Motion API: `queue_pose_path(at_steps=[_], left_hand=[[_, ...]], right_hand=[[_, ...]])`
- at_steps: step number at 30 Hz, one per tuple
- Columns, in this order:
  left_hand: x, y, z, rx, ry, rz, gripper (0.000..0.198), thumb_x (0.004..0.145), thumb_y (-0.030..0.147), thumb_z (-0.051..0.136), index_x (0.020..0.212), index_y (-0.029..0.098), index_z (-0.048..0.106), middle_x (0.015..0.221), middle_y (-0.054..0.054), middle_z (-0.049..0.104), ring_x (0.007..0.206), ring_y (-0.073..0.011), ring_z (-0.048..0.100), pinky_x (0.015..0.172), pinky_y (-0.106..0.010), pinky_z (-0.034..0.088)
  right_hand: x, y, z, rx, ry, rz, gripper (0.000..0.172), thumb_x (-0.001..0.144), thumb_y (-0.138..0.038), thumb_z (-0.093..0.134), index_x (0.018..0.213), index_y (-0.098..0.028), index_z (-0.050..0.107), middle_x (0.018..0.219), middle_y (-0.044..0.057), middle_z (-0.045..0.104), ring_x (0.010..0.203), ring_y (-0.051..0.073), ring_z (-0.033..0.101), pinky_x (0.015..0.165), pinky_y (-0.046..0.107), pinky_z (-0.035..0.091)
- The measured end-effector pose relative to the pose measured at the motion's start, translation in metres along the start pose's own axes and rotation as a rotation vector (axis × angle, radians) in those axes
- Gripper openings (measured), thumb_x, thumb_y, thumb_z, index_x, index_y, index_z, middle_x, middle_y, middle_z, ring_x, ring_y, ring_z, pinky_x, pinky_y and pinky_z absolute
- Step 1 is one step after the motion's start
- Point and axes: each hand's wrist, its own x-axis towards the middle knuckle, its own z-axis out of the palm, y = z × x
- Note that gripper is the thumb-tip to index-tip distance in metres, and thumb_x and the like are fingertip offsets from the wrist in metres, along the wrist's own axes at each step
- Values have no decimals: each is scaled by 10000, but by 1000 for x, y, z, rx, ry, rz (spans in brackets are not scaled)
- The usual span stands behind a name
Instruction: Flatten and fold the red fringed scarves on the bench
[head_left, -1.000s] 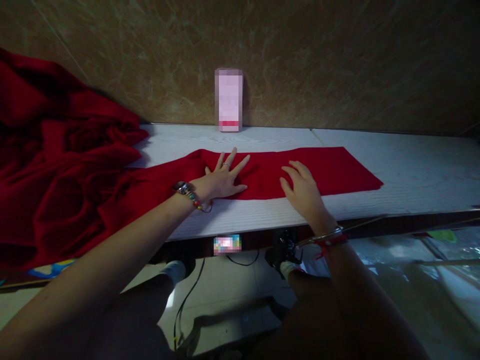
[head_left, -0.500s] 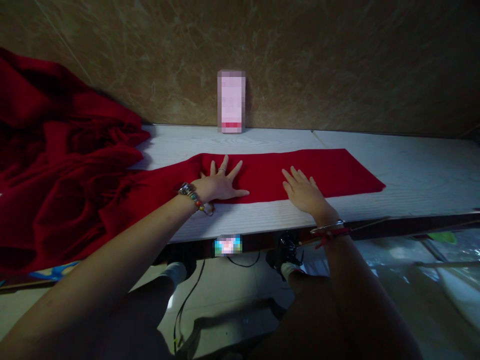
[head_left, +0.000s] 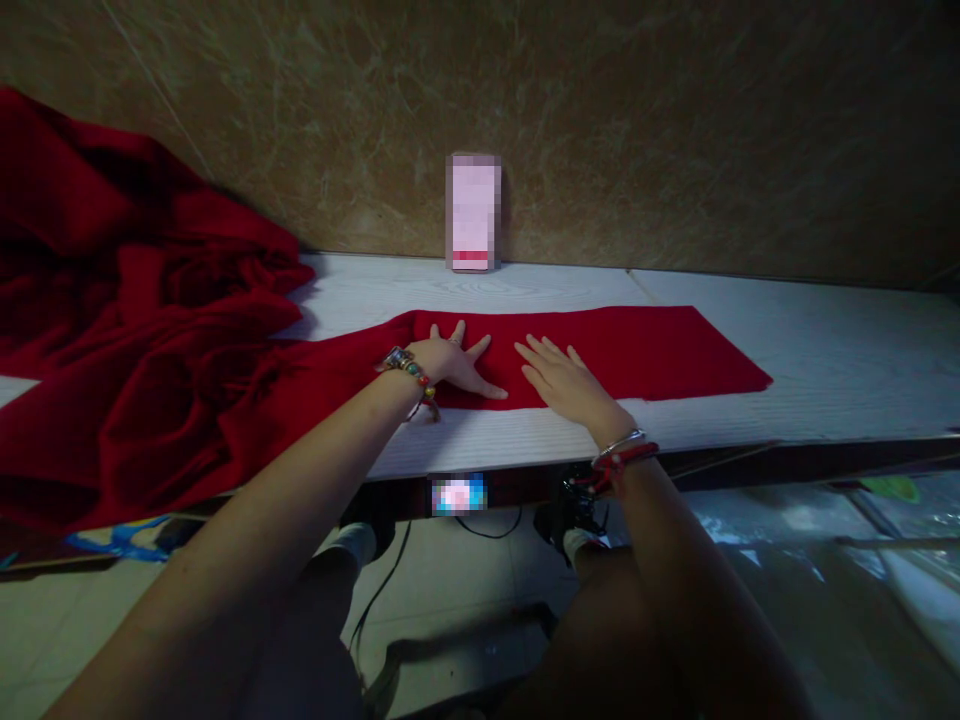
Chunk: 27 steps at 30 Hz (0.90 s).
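A long strip of red cloth lies flat on the white wood-grain table, its right end cut at a slant. My left hand rests on the strip with its fingers spread wide. To its right, my right hand lies palm down on the same cloth, fingers stretched out. Toward the left the strip runs into a loose, crumpled heap of red fabric. Fringe-like strands seem to show in the folds there.
A pink phone-shaped object, blurred out, leans against the brown marbled wall. Below the table edge is another blurred bright screen. A black cable trails on the floor. Clear plastic lies at lower right.
My right hand has slid left along the cloth, closer to my left hand. My left hand stays spread on nearly the same spot. The view has shifted slightly.
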Motion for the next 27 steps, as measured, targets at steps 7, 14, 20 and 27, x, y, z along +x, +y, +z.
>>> queue_pose_path(at_steps=[7, 14, 20, 27], left_hand=[[-14, 17, -11, -8, 44, 68, 946, 752, 601, 560, 1482, 269, 58, 1551, -91, -71, 1399, -391, -49, 1073, -629, 176], [-3, 25, 3, -8, 58, 197, 658, 904, 497, 315, 1481, 268, 94, 1561, -30, 8, 1427, -275, 6, 1123, -558, 112], [3, 5, 16, -16, 56, 125, 688, 860, 625, 301, 1459, 385, 64, 1556, 42, -52, 1413, -334, -66, 1082, -654, 35], [-8, 8, 12, -15, 57, 73, 677, 879, 596, 275, 1474, 336, 85, 1559, 18, -59, 1414, -334, -64, 1090, -637, 70]], right_hand=[[5, 3, 6, -21, -26, 38, 485, 936, -300, 309, 1412, -242, 382, 1498, 52, 328, 1379, 233, 278, 1104, 514, 239], [2, 1, 8, -28, 47, 120, 526, 913, -256, 280, 1398, -86, 391, 1476, 137, 361, 1373, 230, 292, 1128, 441, 225], [-1, 1, 5, -90, 47, 197, 542, 897, -232, 287, 1396, -42, 379, 1472, 163, 355, 1367, 260, 301, 1126, 457, 228], [-1, -4, -2, -132, -54, 213, 543, 932, -267, 265, 1436, -72, 313, 1509, 158, 276, 1392, 267, 233, 1128, 467, 200]])
